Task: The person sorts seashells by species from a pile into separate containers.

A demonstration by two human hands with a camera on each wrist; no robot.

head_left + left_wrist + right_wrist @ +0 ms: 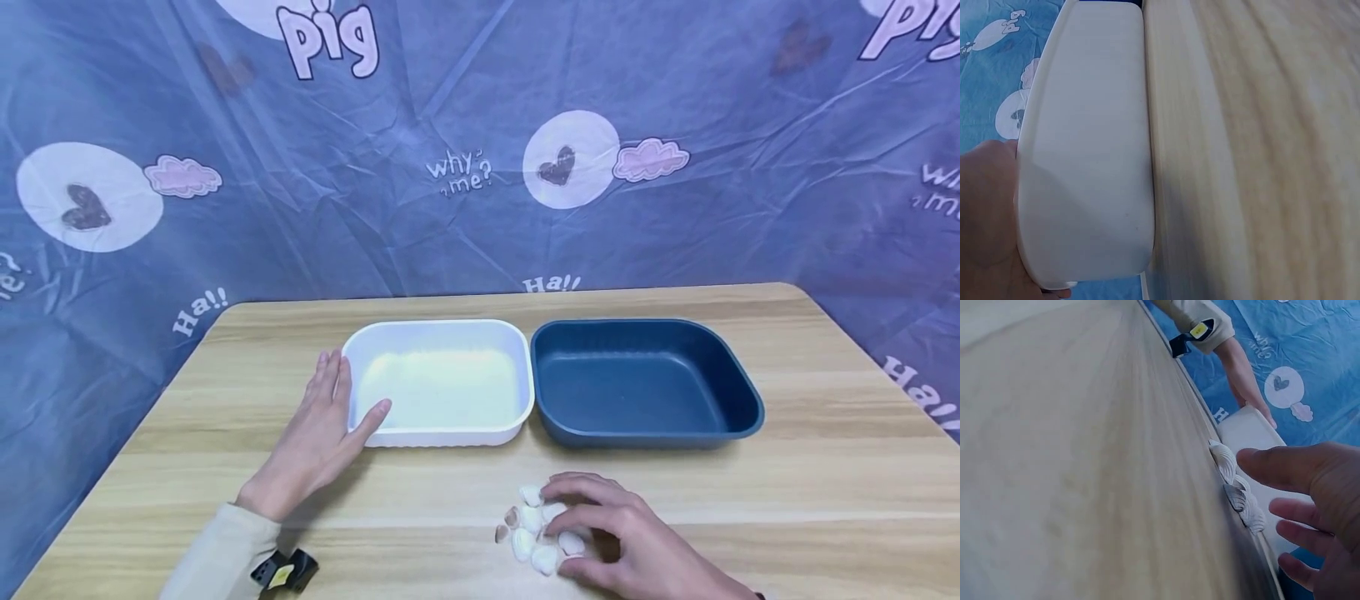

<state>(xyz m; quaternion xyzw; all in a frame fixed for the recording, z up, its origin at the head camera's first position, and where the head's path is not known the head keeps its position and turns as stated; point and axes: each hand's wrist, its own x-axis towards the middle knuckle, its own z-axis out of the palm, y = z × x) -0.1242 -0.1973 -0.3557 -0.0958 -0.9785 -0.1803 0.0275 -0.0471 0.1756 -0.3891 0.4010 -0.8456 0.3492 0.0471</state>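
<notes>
Several small white ribbed seashells (522, 544) lie in a loose cluster on the table, two brownish ones (512, 517) at its left edge. My right hand (626, 537) reaches over the cluster's right side, its fingers bent and spread around the shells. In the right wrist view, the thumb (1272, 469) stands apart from the fingers, near a shell (1225, 461), and nothing is gripped. My left hand (318, 429) rests against the left end of a white plastic basin (438, 436), fingers straight along its side and thumb over the front rim.
A dark blue basin (645, 439) stands directly right of the white one, their rims almost meeting. Both sit on a wood-grain table (420, 517), behind the shells. A blue printed cloth (360, 225) hangs behind the table. A black wrist device (288, 571) is on the left sleeve.
</notes>
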